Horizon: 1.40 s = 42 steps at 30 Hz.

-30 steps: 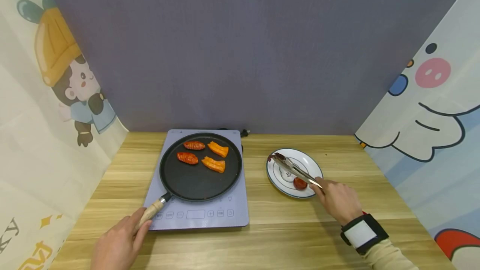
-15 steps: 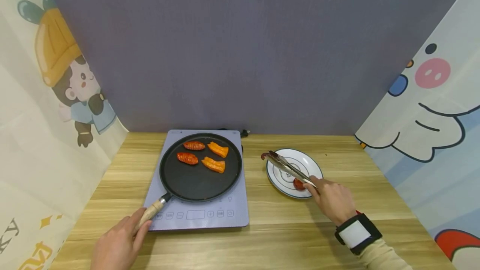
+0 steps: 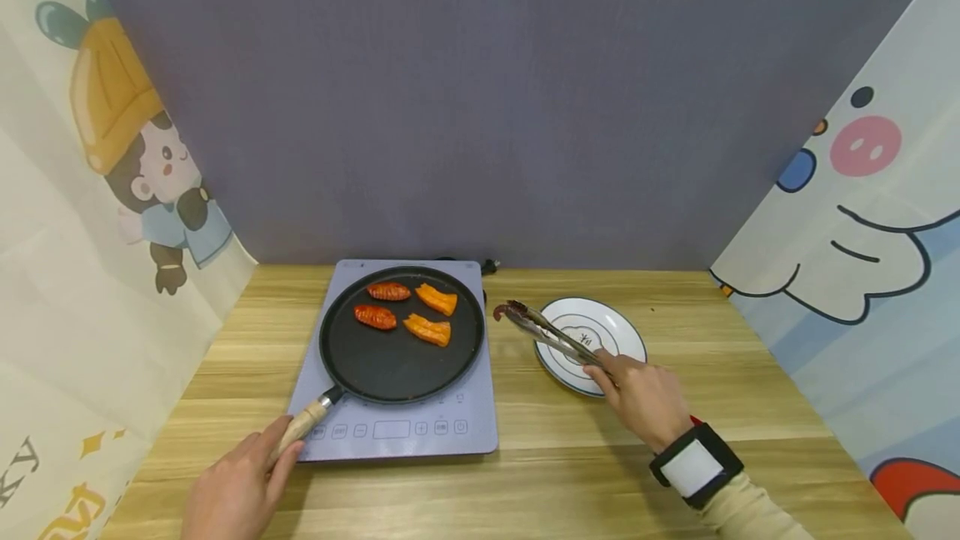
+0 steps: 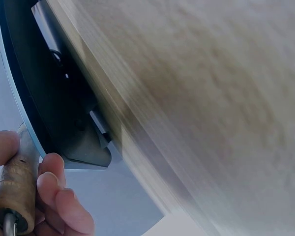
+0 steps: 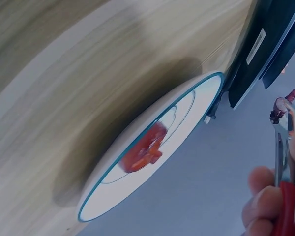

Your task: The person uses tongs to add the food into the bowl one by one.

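Note:
My left hand (image 3: 236, 482) grips the wooden handle (image 3: 303, 422) of a flat black frying pan (image 3: 397, 369). Two scored red sausage-like pieces (image 3: 375, 317) and two orange pieces (image 3: 427, 329) lie in the pan's far half. In my right hand (image 3: 648, 402) are metal tongs (image 3: 555, 338) with red grips (image 5: 287, 211). Their tips pinch a small dark-red curled piece of food (image 3: 501, 312), held between the pan and the white plate (image 3: 621, 325). On that plate a red piece of food (image 5: 142, 150) shows in the right wrist view; the right hand hides it in the head view.
Beneath the pan is a pale induction cooker (image 3: 393, 442) with touch buttons along its front. A black plug (image 3: 490, 266) lies behind it on the wooden table (image 3: 525, 482). A grey panel (image 3: 480, 107) rises at the back, with printed cloths at both sides.
My right hand has moved left with the tongs, carrying the dark-red piece from over the plate to past its left rim. The left hand and pan stay where they were.

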Available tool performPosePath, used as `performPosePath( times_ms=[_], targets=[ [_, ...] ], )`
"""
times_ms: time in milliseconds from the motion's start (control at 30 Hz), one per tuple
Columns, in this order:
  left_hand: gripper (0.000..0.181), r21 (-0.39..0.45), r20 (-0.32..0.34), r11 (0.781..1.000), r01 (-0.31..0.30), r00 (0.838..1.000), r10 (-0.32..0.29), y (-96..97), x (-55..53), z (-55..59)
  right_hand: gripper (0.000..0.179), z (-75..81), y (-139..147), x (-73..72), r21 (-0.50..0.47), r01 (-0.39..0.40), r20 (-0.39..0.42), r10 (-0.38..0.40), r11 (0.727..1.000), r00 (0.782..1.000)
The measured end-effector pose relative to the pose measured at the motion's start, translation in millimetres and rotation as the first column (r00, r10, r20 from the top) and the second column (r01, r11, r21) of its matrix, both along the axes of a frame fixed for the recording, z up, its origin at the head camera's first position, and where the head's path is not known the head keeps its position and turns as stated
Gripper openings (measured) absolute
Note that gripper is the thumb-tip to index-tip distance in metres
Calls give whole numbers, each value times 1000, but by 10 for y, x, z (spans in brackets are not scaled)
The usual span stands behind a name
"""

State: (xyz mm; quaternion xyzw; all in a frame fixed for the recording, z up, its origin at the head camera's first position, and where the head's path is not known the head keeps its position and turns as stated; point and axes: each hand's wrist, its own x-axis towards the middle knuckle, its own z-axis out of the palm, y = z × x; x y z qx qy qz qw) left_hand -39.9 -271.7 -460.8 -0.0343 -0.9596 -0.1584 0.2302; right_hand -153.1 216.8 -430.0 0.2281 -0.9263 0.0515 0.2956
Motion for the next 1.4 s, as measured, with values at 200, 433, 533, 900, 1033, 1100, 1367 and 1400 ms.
performPosePath(
  times_ms=[200,433,533,900,1033,1100,1367,1400],
  targets=[
    [39,-1,4,1000,-5,1000,5,6,-1,6,23,-4,-97,-15,-10,-37,-3,37,999,999],
    [37,0,-5,1000,-6,1000,6,14,1,18,27,-25,-212,-16,0,-75,-31,75,997,997],
    [36,1,-9,1000,-8,1000,8,12,-2,31,28,-36,-258,-3,-3,-90,-38,90,996,995],
    [38,3,5,1000,-2,1000,2,6,3,11,27,-75,-473,3,-31,-168,-51,166,985,985],
    [39,-1,16,1000,-7,1000,7,-6,-3,1,28,-117,-576,-18,-32,-217,-76,215,976,974],
    [39,0,27,1000,-10,1000,10,-8,-3,4,28,-137,-634,-24,-34,-235,-89,231,971,969],
    [39,4,11,1000,-2,1000,2,-3,-2,11,26,-164,-819,-12,-49,-257,-70,253,965,965],
    [39,3,7,1000,0,1000,0,-4,-2,9,26,-163,-835,-14,-51,-261,-70,257,964,964]
  ],
)
